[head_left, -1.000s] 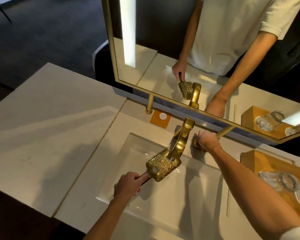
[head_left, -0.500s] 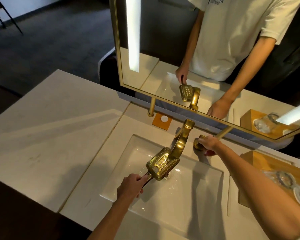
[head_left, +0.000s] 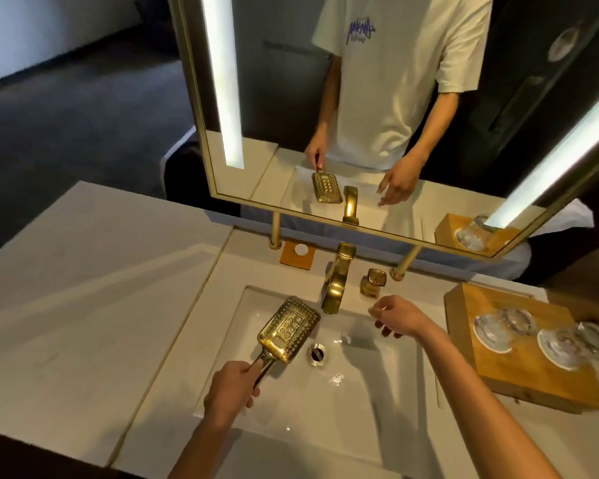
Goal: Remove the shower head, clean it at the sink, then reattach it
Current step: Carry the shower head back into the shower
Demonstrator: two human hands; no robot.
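Observation:
A gold rectangular shower head [head_left: 289, 329] with a dotted spray face is held face up over the left part of the white sink basin [head_left: 367, 402]. My left hand [head_left: 231, 392] grips its short handle from below. The head sits left of the gold faucet spout [head_left: 336, 285] and above the drain [head_left: 317, 354]. My right hand [head_left: 396, 316] hovers over the basin with loose, spread fingers, holding nothing, a little below the gold faucet knob [head_left: 371, 282].
A wooden tray [head_left: 529, 371] with several upturned glasses stands on the counter at the right. An orange coaster [head_left: 297, 254] lies behind the basin. The gold-framed mirror [head_left: 395, 98] rises at the back on two gold posts. White countertop [head_left: 83, 305] stretches left.
My right hand has let go of the faucet knob and pulled back over the basin. The shower head has moved down and left, away from under the spout. The camera tilted up.

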